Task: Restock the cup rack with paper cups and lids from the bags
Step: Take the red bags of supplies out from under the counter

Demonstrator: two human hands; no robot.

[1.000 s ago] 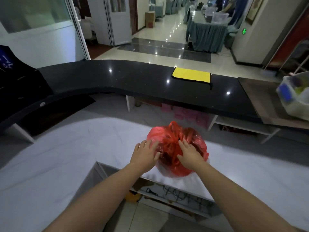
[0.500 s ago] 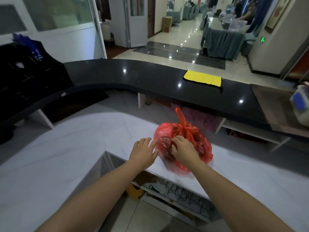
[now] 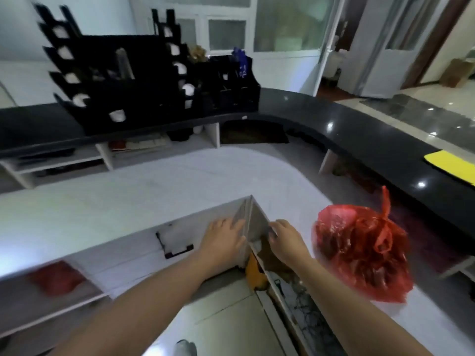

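Note:
A knotted red plastic bag (image 3: 359,249) sits on the white counter (image 3: 128,209) at the right, with dark contents showing through. My left hand (image 3: 223,238) and my right hand (image 3: 285,238) hover empty over the counter's inner corner, left of the bag and apart from it, fingers relaxed. The black cup rack (image 3: 144,80) stands on the dark raised counter (image 3: 359,129) at the back left, with white cups showing in its side slots.
A yellow cloth (image 3: 452,167) lies on the dark counter at the far right. Open shelves under the counters hold a red item (image 3: 55,278) and an orange object (image 3: 254,276). A glass door (image 3: 290,24) stands behind the rack.
My view has swung left, bringing the cup rack into sight. Both hands have come off the red bag and moved left to the counter's corner; the bag stays on the counter.

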